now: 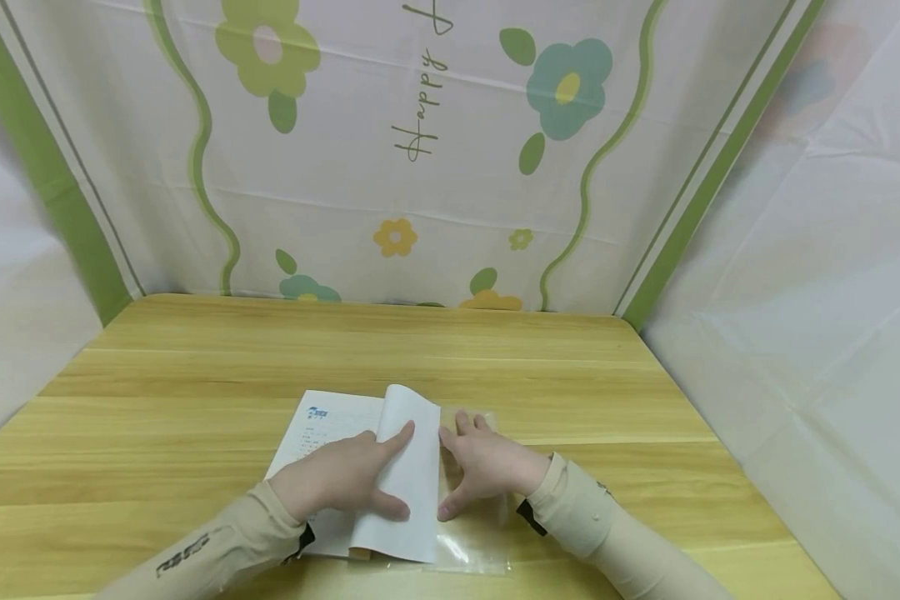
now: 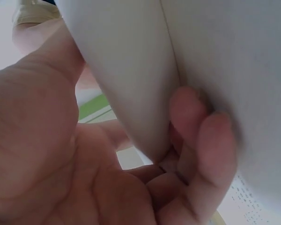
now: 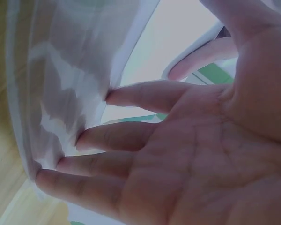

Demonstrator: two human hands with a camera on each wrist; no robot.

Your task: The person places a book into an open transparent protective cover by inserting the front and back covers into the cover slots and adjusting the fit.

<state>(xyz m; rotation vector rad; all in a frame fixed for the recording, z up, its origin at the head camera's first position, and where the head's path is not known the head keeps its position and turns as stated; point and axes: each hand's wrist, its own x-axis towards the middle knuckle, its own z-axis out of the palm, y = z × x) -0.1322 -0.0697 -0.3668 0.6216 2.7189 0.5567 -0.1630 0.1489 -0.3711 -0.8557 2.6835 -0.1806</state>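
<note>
Evidently the leaf (image 1: 416, 475) is the touchy part: it bends over in a rounded curve above the book (image 1: 345, 410), which lies on the near part of the surface (image 1: 570, 375). The left hand (image 1: 337, 475) grips this leaf, with two digits spread on top and, in the left wrist view, other fingertips tucked into the bend behind it. The right hand (image 1: 487, 467) grips nothing; its fingers reach out nearly straight, the tips touching the clear film (image 1: 476, 554) just beside the leaf's free edge. Whether that edge sits inside the film or only against it, I cannot tell.

From here, a crease seems the likeliest trouble: if the left hand presses down while the curve is this full, the bend could flatten into a hard fold. The film looks thin and slick, and fingertips alone hold it, so a light touch could let it slide or wrinkle, while a hard push might buckle it. Should the leaf's edge catch on the film, its corners could curl, and pulling too briskly might strain the leaf where it joins the book.
</note>
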